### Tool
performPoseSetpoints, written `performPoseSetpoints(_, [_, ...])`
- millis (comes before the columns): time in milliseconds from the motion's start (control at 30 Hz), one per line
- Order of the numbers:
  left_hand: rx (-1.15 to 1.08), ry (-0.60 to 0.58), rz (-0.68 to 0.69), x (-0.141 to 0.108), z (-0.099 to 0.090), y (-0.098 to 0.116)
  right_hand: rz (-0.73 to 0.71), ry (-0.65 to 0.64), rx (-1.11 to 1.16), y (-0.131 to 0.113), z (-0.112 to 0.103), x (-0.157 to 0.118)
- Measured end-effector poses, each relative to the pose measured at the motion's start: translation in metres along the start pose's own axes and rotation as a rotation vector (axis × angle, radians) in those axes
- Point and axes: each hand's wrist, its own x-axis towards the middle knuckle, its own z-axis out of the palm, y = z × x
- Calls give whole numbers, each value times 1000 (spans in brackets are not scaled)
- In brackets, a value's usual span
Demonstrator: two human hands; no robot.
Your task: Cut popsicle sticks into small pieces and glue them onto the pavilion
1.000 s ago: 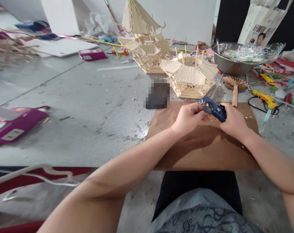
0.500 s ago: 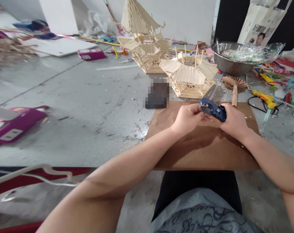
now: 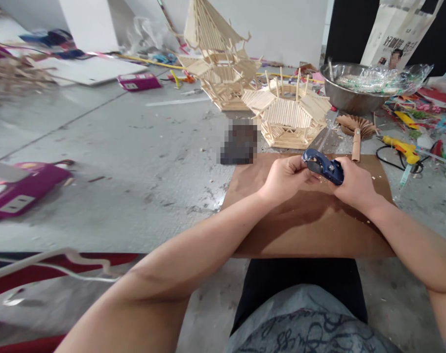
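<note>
My right hand (image 3: 355,184) is wrapped round the handles of a dark blue hand cutter (image 3: 328,168), whose curved jaw points left. Close against that jaw, my left hand (image 3: 287,177) has its fingers pinched together; whatever is between them is too small or hidden to make out. Both hands are just above a sheet of brown paper (image 3: 311,230) with small pale chips on it. Beyond them stands a six-sided model pavilion (image 3: 287,115) built of thin wooden sticks, with short posts rising from its top.
A taller stick pagoda (image 3: 221,59) stands behind. To the right are a steel bowl (image 3: 350,95) with plastic-wrapped sticks, a folded paper fan (image 3: 356,132) and a yellow glue gun (image 3: 401,147) with its cable. A purple box (image 3: 28,189) sits at left; a blurred-out dark object (image 3: 239,142) lies by the paper.
</note>
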Motion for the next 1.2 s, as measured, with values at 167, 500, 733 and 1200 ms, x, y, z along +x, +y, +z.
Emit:
performPoseSetpoints(167, [4,-14,15,0,0,1,-3,-28,16,-1,-3,1])
performPoseSetpoints(500, [71,-14,25,-1,0,0,-18,-55,14,-3,-6,0])
performPoseSetpoints(733, [97,-10,22,-2,0,1,-17,-70,-4,-2,-6,0])
performPoseSetpoints(1200, [150,-18,45,-1,-1,-1,-45,-52,-23,0,-5,0])
